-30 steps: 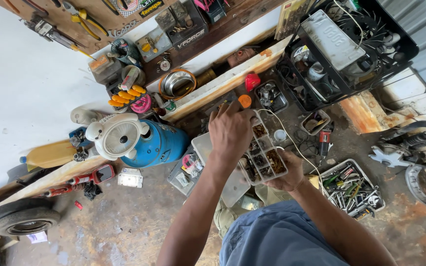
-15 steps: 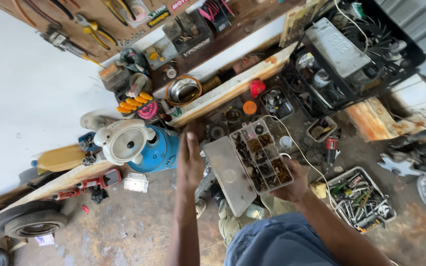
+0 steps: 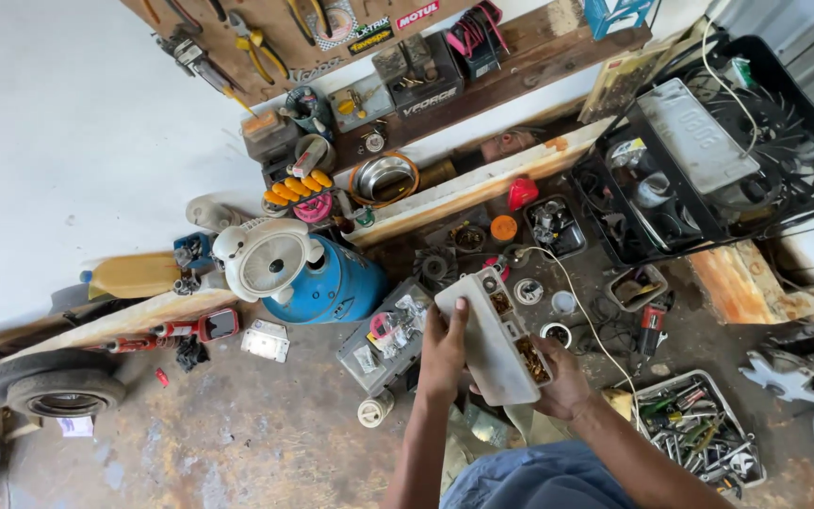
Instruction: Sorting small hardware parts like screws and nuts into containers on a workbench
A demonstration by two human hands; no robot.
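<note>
So the thing being held is a flat, pale grey-white plastic compartment box, the kind with little divided bins for small hardware. It's up off the ground, tilted on a diagonal, one short end pointing up toward the workbench and the other down toward the person. The lid is mostly swung over it, so you mainly see a plain blank panel. Along the right edge a few compartments peek out, filled with brownish, brassy little bits, too small to tell what exactly. The left hand grips its left long edge, and the right hand supports the lower right corner from beneath.
</note>
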